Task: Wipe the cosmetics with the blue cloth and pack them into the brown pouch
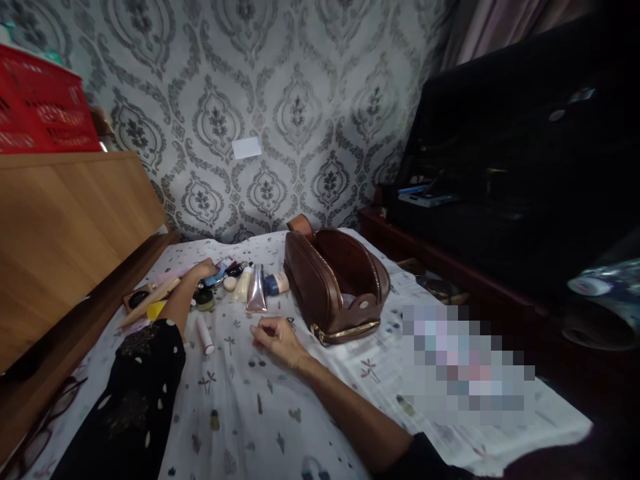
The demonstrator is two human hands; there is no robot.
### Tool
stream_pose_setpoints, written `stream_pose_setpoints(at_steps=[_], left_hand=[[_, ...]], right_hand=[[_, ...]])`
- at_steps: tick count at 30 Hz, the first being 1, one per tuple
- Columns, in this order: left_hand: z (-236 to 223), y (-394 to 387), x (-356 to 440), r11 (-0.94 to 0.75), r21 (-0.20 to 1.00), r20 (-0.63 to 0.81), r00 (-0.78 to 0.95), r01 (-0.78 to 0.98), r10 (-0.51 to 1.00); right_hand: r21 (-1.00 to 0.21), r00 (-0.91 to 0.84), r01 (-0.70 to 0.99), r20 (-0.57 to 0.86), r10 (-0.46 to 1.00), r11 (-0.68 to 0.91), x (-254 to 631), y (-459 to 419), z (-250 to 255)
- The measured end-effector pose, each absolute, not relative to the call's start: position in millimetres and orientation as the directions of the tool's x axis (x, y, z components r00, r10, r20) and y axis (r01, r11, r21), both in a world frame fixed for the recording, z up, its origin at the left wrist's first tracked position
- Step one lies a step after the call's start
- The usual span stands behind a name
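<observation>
Left hand reaches into the cosmetics cluster well left of the brown bag, fingers extended beside a light blue item; cannot tell whether it grips anything. Right hand is loosely half-curled just left of the bag's near end, nothing seen in its grasp. Bag stands upright, mouth gaping, gold zip teeth along both rims. Labels: blue jar, just left of the bag, carries a pale label, print too small to read; pink tube, next farther left of the bag, marks likewise unreadable. Patch right of the bag is pixelated, contents not legible. White stick lies left of the bag, apart from it, beyond the right hand. Edges: patterned cloth spreads broadly on the near side of the bag, giving open room; wooden panel bounds the far left of the bag, dark furniture its right.
</observation>
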State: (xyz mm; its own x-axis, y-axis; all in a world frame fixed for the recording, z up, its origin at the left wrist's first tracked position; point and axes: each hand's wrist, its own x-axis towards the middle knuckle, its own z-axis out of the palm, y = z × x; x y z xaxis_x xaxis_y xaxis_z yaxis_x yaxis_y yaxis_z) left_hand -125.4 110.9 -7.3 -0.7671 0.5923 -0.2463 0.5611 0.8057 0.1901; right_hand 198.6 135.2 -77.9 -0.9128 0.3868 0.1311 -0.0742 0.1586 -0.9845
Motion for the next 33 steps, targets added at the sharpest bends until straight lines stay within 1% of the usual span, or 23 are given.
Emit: stream_pose_setpoints(at_steps=[4, 7, 13, 16, 19, 22, 27, 29, 30, 31, 33], left_hand=[[-9.0, 110.8, -118.7, 0.801, 0.176, -0.229, -0.768, 0.572, 0.598], [-9.3, 110.1, -110.1, 0.786, 0.143, -0.174, -0.767, 0.601, 0.618], [1.1, 98.9, -79.7, 0.748, 0.042, 0.067, -0.749, 0.663, 0.660], [10.5, 85.7, -61.2, 0.710, -0.007, 0.175, -0.698, 0.704, 0.694], [16.0, 69.2, -39.1, 0.660, -0.051, 0.248, -0.630, 0.750, 0.736], [11.9, 52.5, -12.3, 0.615, -0.080, 0.286, -0.573, 0.784, 0.768], [-7.4, 30.2, 31.1, 0.581, -0.083, 0.291, -0.538, 0.809, 0.791], [-13.7, 22.4, 45.1, 0.568, -0.050, 0.294, -0.531, 0.822, 0.795], [-15.9, 18.4, 51.4, 0.544, 0.004, 0.300, -0.520, 0.839, 0.800], [-17.4, 14.4, 57.4, 0.498, 0.091, 0.294, -0.501, 0.862, 0.814], [-17.7, 6.8, 67.9, 0.347, 0.346, 0.228, -0.437, 0.871, 0.870]], right_hand=[[-0.985, -0.910, -0.077, 0.134, 0.392, 0.157, 198.8, 135.4, -76.7], [-0.983, -0.909, -0.081, 0.142, 0.392, 0.167, 198.3, 135.2, -77.7], [-0.977, -0.904, -0.091, 0.163, 0.394, 0.195, 199.7, 134.9, -78.0], [-0.974, -0.904, -0.098, 0.173, 0.392, 0.205, 200.5, 135.2, -76.8], [-0.975, -0.895, -0.114, 0.185, 0.407, 0.192, 200.0, 136.2, -76.4], [-0.980, -0.885, -0.142, 0.190, 0.425, 0.142, 199.2, 137.0, -75.6], [-0.991, -0.885, -0.127, 0.128, 0.448, 0.032, 199.1, 135.9, -73.9], [-0.990, -0.880, -0.138, 0.123, 0.458, -0.001, 198.4, 135.7, -75.2], [-0.989, -0.876, -0.149, 0.128, 0.465, -0.007, 197.9, 136.2, -76.3], [-0.988, -0.870, -0.156, 0.136, 0.473, -0.003, 197.2, 137.2, -77.8], [-0.986, -0.847, -0.159, 0.157, 0.508, 0.041, 195.5, 140.6, -81.4]])
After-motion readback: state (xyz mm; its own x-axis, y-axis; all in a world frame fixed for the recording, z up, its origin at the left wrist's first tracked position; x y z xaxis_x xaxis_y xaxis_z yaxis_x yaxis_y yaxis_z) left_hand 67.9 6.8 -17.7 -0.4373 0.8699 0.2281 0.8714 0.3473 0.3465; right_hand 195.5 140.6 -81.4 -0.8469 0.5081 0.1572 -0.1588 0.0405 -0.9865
